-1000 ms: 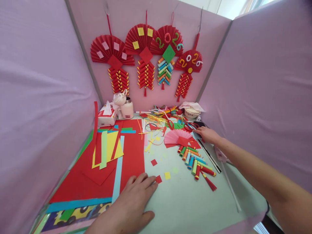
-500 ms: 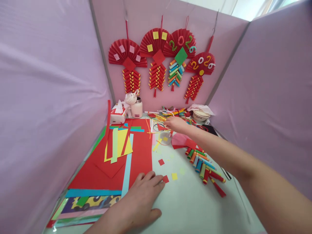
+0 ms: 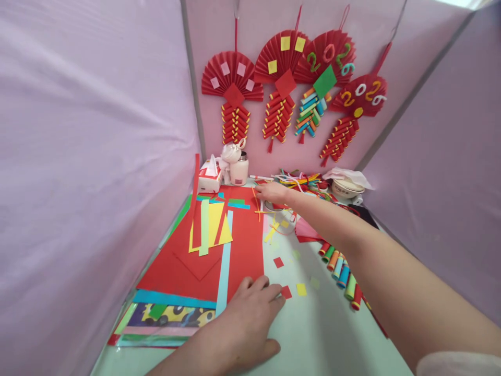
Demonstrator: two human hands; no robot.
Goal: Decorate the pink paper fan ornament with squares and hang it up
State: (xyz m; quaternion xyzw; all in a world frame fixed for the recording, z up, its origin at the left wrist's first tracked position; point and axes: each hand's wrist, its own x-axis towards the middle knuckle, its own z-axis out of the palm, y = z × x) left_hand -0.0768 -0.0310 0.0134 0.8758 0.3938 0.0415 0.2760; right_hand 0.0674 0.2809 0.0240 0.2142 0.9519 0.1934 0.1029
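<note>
My left hand [image 3: 254, 313] lies flat on the pale table, fingers stretched out and holding nothing. Its fingertips are beside a small red paper square [image 3: 286, 292], with a yellow square [image 3: 301, 290] just past it. My right hand [image 3: 273, 192] reaches to the back of the table, by the far right corner of a large red paper sheet [image 3: 246, 250]. Near its fingers are a thin orange strip [image 3: 255, 201] and a white stick [image 3: 261, 178]. The fingers are small and partly turned away, so their grip is unclear. My right forearm partly hides a string of coloured paper rolls [image 3: 338, 268] and a pink paper piece [image 3: 306, 230].
Red fan ornaments [image 3: 232, 78] hang on the back panel. A tissue box [image 3: 210, 177], a white bottle [image 3: 239, 169] and a bowl [image 3: 346, 188] stand at the back. Coloured pipe cleaners [image 3: 299, 180] lie between them. Fabric walls [image 3: 97, 156] close both sides.
The view has turned, so the scene sits further right. My right hand has moved left, from the yellow strands to the red sheet's far corner. My left hand stays beside the red square.
</note>
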